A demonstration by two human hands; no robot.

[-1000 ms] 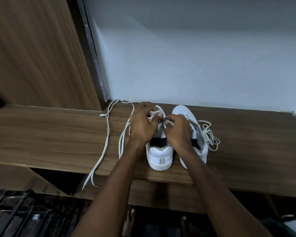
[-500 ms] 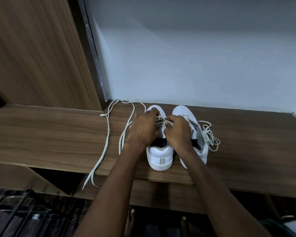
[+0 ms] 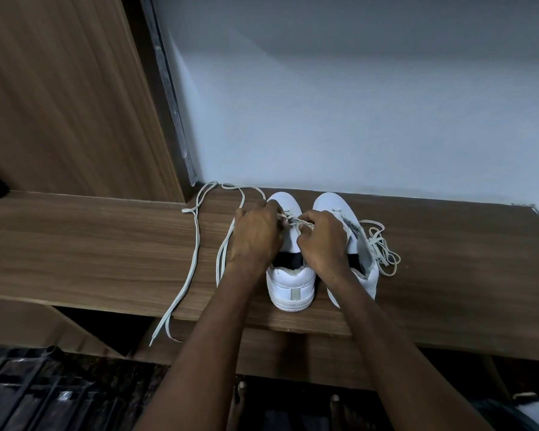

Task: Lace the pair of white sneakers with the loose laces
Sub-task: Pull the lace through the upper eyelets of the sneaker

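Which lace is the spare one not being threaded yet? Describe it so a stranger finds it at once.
Start at the wooden shelf under the pale wall, where two white sneakers stand with heels toward the camera. Beside the right sneaker, on its outer side, lies the spare lace. Unlike the long lace stretched out left of the left sneaker, it sits in a tangled little heap and no hand touches it.

white shoes on brown wood grain

both sneakers (image 3: 291, 284) are white, each with a black opening and a pale grey heel tab. the laces (image 3: 193, 262) are off-white. the shelf (image 3: 91, 244) is brown with streaked wood grain, and the wall (image 3: 355, 104) is pale bluish grey.
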